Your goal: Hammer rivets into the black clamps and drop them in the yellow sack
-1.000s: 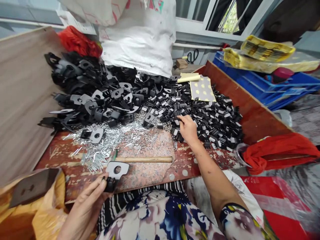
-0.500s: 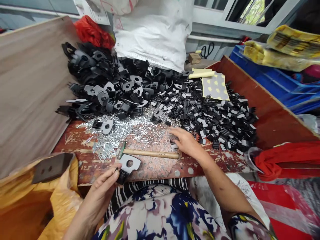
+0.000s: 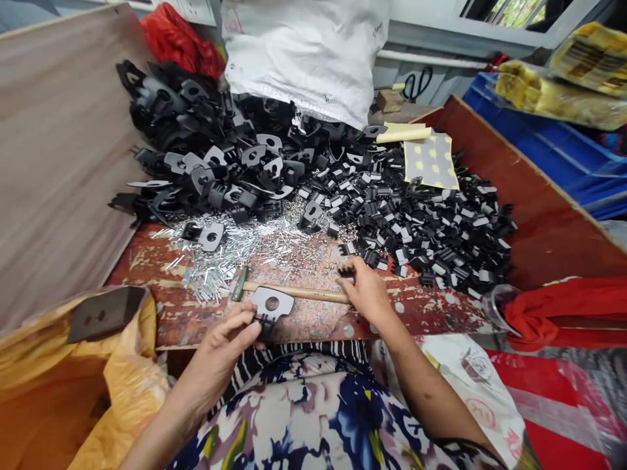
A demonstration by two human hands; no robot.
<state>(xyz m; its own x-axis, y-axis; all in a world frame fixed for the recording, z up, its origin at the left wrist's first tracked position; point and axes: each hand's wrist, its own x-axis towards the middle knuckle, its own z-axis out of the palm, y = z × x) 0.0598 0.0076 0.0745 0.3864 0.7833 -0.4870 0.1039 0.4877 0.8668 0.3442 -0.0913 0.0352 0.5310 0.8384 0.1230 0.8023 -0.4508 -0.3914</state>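
Observation:
My left hand [image 3: 230, 343] pinches a black clip part with a flat grey plate [image 3: 284, 305] that has a round hole. The plate overlaps the lower side of a hammer, whose wooden handle [image 3: 313, 294] lies across the worn red bench. My right hand [image 3: 366, 287] is closed on a small black piece [image 3: 345, 270] beside the handle's end. Metal pins [image 3: 210, 274] lie scattered behind the hammer head. One loose clip part [image 3: 210, 236] rests on them.
Large black clip parts [image 3: 196, 156] are heaped at the back left, small black pieces [image 3: 431, 228] at the right. Wooden boards [image 3: 529, 209] wall both sides. A yellow bag [image 3: 132, 365] hangs at the front left; a clear cup [image 3: 494, 303] stands at the right edge.
My left hand has moved right and slightly up with the clip part. My right hand's fingers have drawn together around a small black piece. The whole view has shifted a little.

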